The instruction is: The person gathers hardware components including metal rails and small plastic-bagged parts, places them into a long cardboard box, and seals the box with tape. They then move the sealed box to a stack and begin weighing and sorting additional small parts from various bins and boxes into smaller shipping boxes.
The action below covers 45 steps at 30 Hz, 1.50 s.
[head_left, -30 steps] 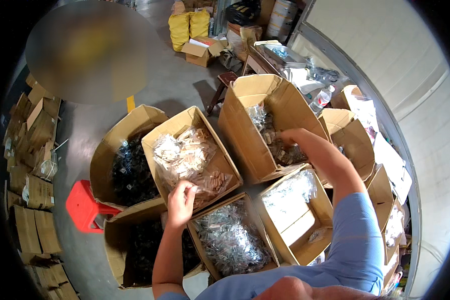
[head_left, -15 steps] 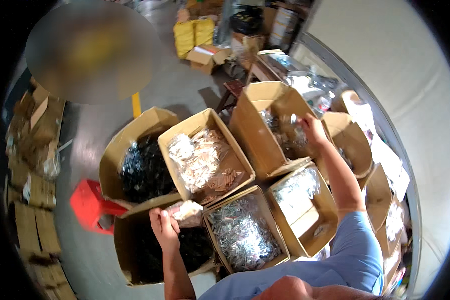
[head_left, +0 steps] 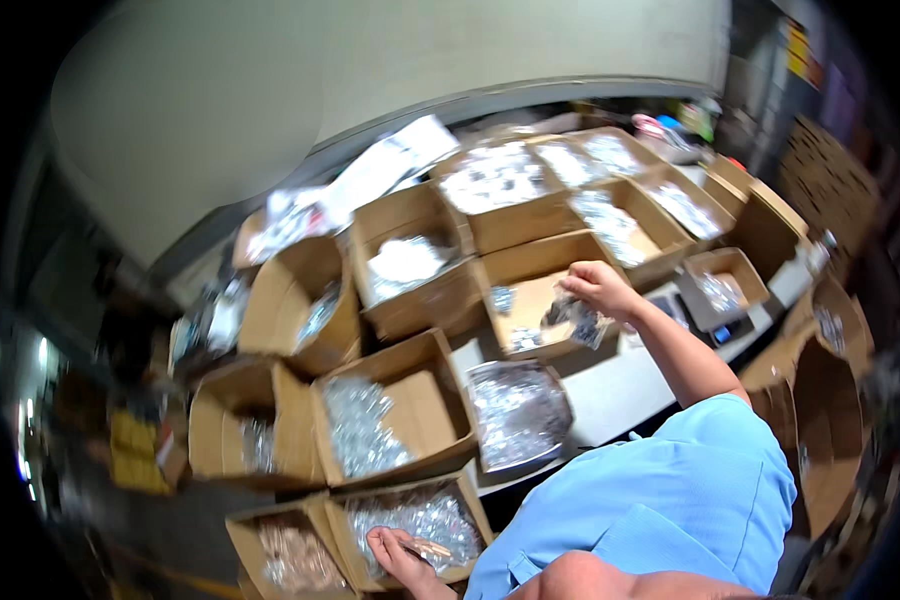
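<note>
My right hand [head_left: 605, 290] is closed on small clear plastic bags [head_left: 575, 322] with dark and silvery contents, blurred by motion. It hangs over the near right side of a cardboard box [head_left: 530, 290] that holds a few small clear packets. Low in the view, my left hand [head_left: 402, 556] is closed round a bag of pale tan wooden pieces [head_left: 430, 547]; part of the bag is hidden by the fingers. Beneath it stands a box of shiny bagged metal parts [head_left: 450, 520]. Next to that, a box holds bags of tan wooden pieces [head_left: 295, 555].
Several open cardboard boxes of bagged parts [head_left: 370, 425] crowd a white table [head_left: 620, 395]. A small carton [head_left: 720, 290] sits near its right edge. White paper sheets [head_left: 395, 165] lie at the back by a pale wall [head_left: 420, 50]. Tall boxes [head_left: 825, 430] stand at right.
My view has swung right along the boxes. My right hand has come out of a tall box with bags and now hovers over another box. My left hand still holds its bag.
</note>
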Available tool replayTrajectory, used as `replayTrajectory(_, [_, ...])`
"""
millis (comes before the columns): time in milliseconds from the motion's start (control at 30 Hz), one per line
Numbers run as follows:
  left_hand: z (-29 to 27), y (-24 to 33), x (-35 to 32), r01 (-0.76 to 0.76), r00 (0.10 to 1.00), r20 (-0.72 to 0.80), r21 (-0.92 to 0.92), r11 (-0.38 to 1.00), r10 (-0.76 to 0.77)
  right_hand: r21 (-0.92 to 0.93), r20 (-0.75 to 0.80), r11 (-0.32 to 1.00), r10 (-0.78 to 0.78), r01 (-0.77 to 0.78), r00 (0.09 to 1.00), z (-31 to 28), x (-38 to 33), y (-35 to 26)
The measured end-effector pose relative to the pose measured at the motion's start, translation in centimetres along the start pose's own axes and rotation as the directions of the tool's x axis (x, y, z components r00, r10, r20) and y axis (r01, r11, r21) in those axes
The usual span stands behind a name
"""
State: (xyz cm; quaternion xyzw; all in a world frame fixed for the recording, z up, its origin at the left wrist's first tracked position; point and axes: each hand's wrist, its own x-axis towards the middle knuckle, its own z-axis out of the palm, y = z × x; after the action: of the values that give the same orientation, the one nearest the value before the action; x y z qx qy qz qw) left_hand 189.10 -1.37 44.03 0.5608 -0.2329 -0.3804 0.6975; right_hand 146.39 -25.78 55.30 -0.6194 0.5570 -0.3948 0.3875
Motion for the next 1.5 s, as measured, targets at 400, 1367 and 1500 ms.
replayTrajectory(400, [40.0, -7.8, -10.1, 0.223, 0.428, 0.847, 0.240, 0.945, -0.316, -0.109, -0.833, 0.914, 0.131, -0.391, 0.538, -33.1, -11.0, 31.4])
replayTrajectory(1367, [42.9, -29.0, -25.6, -0.915, 0.398, 0.914, 0.401, 0.030, -0.086, -0.146, -0.750, 0.882, 0.197, -0.448, 0.631, -42.7, -27.8, 33.6])
replayTrajectory(1500, [43.0, -28.8, -25.6, -0.919, 0.388, 0.915, 0.393, 0.030, -0.108, -0.143, -0.741, 0.867, 0.225, -0.477, 0.632, -42.7, -27.9, 33.4])
